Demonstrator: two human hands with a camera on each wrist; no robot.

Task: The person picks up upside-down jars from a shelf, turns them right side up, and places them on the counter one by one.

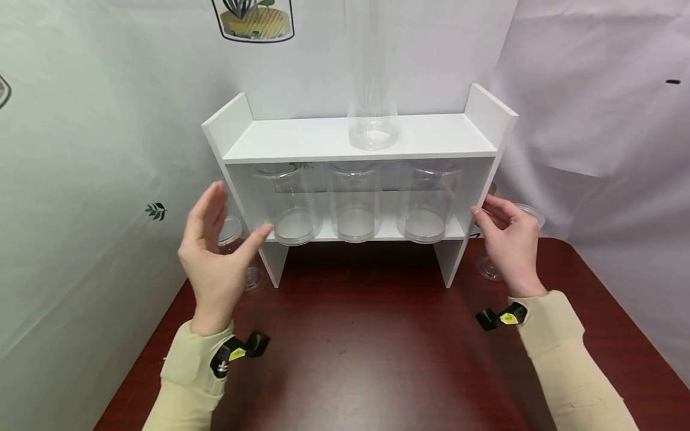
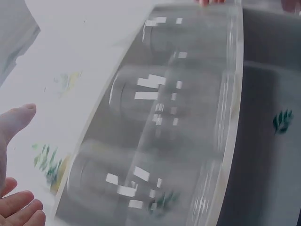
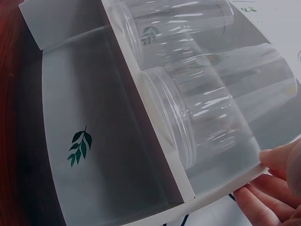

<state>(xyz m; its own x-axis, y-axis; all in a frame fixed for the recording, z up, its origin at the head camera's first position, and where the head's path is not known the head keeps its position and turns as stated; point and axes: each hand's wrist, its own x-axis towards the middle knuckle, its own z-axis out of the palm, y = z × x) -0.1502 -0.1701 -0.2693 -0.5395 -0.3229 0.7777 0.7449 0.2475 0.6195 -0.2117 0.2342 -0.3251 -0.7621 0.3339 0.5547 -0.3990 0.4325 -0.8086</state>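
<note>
A white two-tier shelf [image 1: 302, 140] stands on the table, with three clear cylindrical jars in a row on its lower board: a left jar [image 1: 293, 203], a middle jar [image 1: 354, 203] and a right jar [image 1: 428, 200]. One tall clear container [image 1: 373, 129] stands on the top board. My right hand [image 1: 512, 239] pinches the front edge of the shelf's right side panel; the right wrist view shows thumb and fingers [image 3: 263, 207] on either side of it. Beside the left panel, my left hand [image 1: 215, 251] is raised, fingers extended and thumb spread, holding nothing.
Behind the left hand stands a clear container [image 1: 232, 230], partly hidden. Another clear container [image 1: 489, 267] is on the table behind the right hand. The dark red table [image 1: 345, 359] extends in front. White printed sheeting [image 1: 108, 120] hangs around the sides and back.
</note>
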